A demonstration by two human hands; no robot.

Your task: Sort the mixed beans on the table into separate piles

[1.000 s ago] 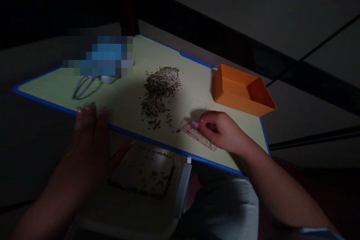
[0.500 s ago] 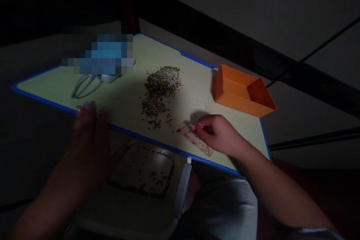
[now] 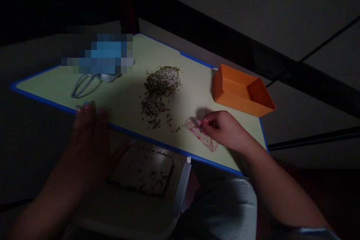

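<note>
In the head view my right hand [image 3: 225, 127] is closed in a pinch on a clear plastic protractor [image 3: 200, 135] with pink markings. The protractor is tilted low over the tabletop, and part of it is hidden under the hand. Just left of it a few dark grains lie near its tip. Farther off spreads a pile of small grains [image 3: 161, 82], pale and dark green mixed. My left hand [image 3: 87, 142] rests at the near blue edge of the table, its fingers stretched out and holding nothing.
An orange box [image 3: 243, 93] stands at the table's right side. At the left back lies a blurred-out blue item [image 3: 108, 54] with a grey loop [image 3: 84, 86]. Below the near edge is a tray [image 3: 140, 167] with scattered dark grains. My knee [image 3: 236, 202] is under the tabletop [image 3: 123, 101].
My right hand shifted slightly left and nearer with the protractor, then back right. A few grains beside the protractor's tip have moved a little. My left hand stays put.
</note>
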